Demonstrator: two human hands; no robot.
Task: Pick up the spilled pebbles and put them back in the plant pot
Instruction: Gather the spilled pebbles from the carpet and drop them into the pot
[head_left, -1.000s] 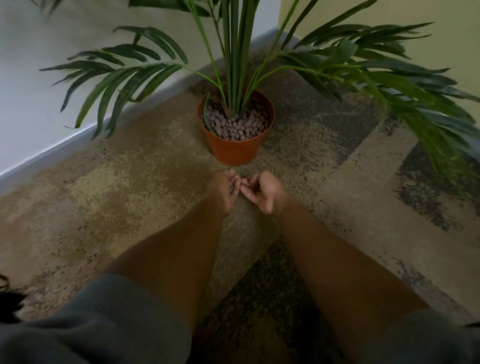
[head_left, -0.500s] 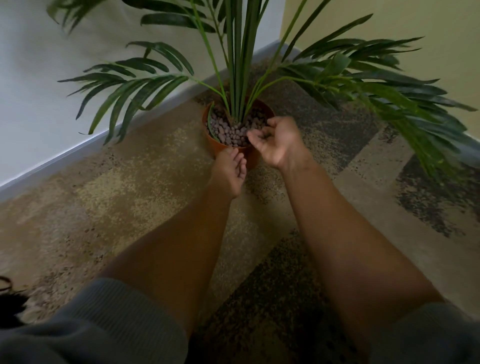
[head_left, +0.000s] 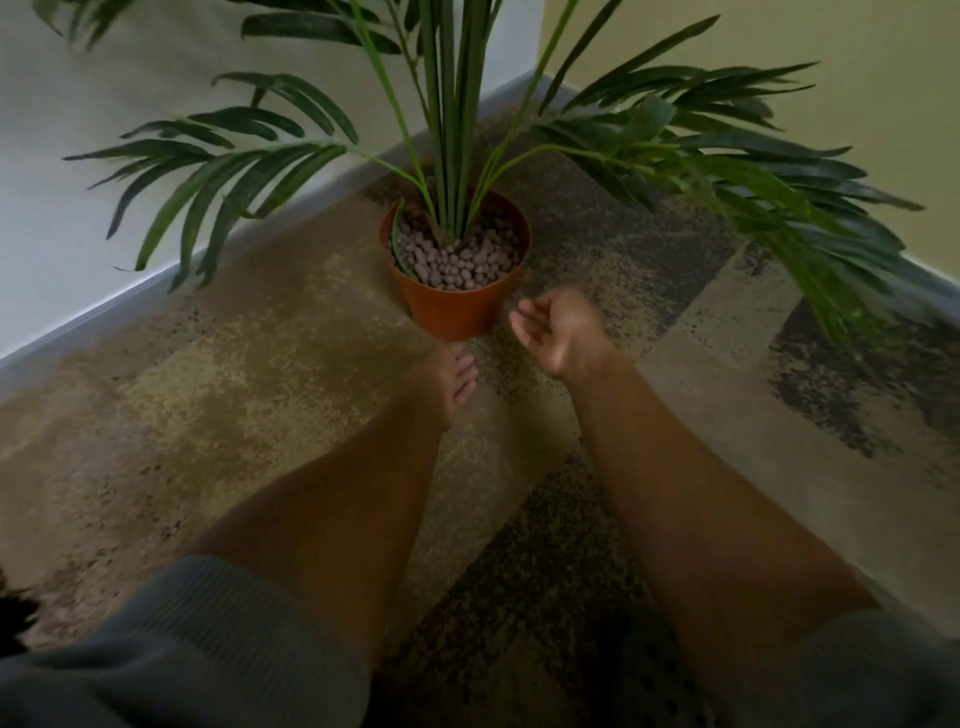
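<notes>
Although motion blur softens the right hand (head_left: 558, 330), it shows palm up with fingers loosely curled and nothing visible in it, hanging just to the right of the plant pot (head_left: 457, 306) and clear of its rim; half a second ago this hand was cupped over the pot's mouth, so it has withdrawn downward and outward, and the likely reading is that its load was released into the pot. The left hand (head_left: 449, 387) rests low on the carpet (head_left: 234, 395) directly in front of the pot's base, fingers together and slightly bent; whether it pinches anything cannot be told from this view, and its position is little changed from the earlier frames. The pebbles (head_left: 457, 262) fill the pot around the stems of the palm plant (head_left: 457, 130), heaped near rim level. No loose pebbles can be made out on the carpet, though its speckled pattern could conceal some. Judgement: one deposit appears complete; the floor near the left hand warrants a check before the task is called finished
</notes>
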